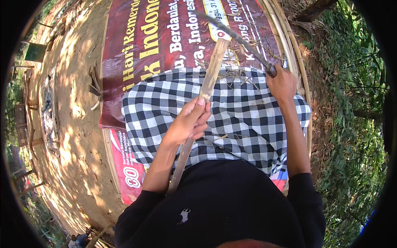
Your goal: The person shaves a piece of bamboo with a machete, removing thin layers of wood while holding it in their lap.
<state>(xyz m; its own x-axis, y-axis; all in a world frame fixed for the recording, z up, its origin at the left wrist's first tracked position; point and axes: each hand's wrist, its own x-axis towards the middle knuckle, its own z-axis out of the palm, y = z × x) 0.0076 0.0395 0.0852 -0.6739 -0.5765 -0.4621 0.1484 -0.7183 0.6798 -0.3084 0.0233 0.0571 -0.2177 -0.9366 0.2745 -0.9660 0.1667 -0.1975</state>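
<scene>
My left hand (190, 120) is closed around the middle of a long, flat bamboo strip (212, 72). The strip slants from my body up and away over my lap, its far end above a printed banner. In my right hand (283, 84) is the handle of a long-bladed knife (248, 44), with its dark, narrow blade pointing to the far left. The blade passes beyond the strip's far end; whether the two touch, I cannot tell. A black-and-white checked cloth (244, 120) covers my legs beneath both hands.
The maroon banner (118, 74) lies spread under the cloth, with thin shavings (235, 74) scattered on it. Long bamboo poles (295, 53) run along its right edge. Dry cracked earth (78, 165) stretches to the left, and green plants (351, 157) grow on the right.
</scene>
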